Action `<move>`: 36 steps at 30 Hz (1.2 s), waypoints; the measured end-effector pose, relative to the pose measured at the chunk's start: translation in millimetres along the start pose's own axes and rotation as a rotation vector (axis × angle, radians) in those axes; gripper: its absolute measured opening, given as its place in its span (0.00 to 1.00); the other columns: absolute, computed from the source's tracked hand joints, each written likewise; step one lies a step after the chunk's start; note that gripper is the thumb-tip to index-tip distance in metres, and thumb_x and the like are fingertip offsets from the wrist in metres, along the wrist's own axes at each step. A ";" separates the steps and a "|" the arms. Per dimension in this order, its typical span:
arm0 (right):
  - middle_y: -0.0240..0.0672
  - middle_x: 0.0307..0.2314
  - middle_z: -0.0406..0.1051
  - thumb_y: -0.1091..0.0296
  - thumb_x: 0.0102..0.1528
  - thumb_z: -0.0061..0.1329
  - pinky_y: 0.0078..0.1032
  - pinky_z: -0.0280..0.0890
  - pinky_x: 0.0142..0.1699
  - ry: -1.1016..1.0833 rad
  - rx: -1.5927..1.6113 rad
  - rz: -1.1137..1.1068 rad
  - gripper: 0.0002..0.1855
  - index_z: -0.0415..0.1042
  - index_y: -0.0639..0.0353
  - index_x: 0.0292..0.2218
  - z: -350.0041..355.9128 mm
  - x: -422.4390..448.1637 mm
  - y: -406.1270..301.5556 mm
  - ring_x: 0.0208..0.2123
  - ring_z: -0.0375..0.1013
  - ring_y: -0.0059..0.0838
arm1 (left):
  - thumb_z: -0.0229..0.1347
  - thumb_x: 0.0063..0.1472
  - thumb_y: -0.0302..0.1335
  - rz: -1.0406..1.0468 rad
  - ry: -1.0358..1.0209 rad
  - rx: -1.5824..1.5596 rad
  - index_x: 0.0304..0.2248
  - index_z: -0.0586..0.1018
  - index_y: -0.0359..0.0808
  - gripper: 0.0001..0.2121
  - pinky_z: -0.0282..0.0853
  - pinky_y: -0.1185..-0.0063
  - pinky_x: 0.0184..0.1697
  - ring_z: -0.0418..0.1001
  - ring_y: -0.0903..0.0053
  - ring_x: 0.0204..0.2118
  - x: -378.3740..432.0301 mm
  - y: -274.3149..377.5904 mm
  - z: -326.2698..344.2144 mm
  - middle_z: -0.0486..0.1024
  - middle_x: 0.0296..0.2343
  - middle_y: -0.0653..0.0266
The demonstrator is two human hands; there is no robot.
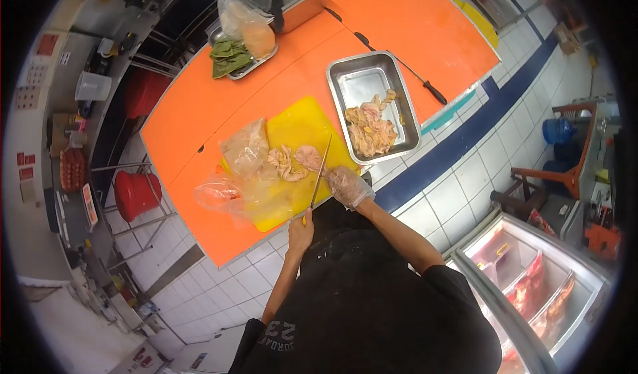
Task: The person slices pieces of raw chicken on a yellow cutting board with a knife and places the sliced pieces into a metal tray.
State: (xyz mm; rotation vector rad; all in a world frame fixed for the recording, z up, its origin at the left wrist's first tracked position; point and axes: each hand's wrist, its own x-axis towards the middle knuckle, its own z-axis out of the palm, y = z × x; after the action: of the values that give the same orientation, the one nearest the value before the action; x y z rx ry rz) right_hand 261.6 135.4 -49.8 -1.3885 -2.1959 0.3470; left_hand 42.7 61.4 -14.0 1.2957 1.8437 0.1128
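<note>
My left hand [300, 233] grips a knife [321, 172] by its handle, part of which shows yellow. The long, narrow blade points away from me over a yellow cutting board [299, 117]. In a clear plastic glove, my right hand [349, 187] rests at the board's right edge, close against the blade; whether its fingers hold anything is hidden. Just left of the blade lies a flat piece of pale pink meat [308, 158]. Beside that sits a crumpled, folded piece of meat [288, 163]. A clear plastic bag [246, 150] with pale contents covers the board's left side.
A steel tray [411, 130] with pale cut pieces [371, 130] stands right of the board on the orange table [199, 214]. Beyond it lies a black-handled sharpening steel [421, 79]. Green leaves [229, 57] fill a smaller tray at the back left. A glass-topped freezer [528, 279] stands behind me at right.
</note>
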 end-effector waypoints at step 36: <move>0.42 0.36 0.72 0.72 0.48 0.52 0.40 0.67 0.48 0.241 0.207 0.329 0.17 0.72 0.63 0.41 30.8 -2.5 -10.9 0.40 0.72 0.45 | 0.37 0.68 0.58 -0.133 -0.080 -0.301 0.14 0.66 0.38 0.34 0.51 0.79 0.12 0.57 0.81 0.08 75.1 81.6 -0.2 0.60 0.08 0.69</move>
State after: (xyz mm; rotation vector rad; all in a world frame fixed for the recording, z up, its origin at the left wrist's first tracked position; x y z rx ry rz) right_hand 237.3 130.1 -71.0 -1.5822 -1.6888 0.4813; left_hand 94.9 159.2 -16.1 0.9547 1.7613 0.2533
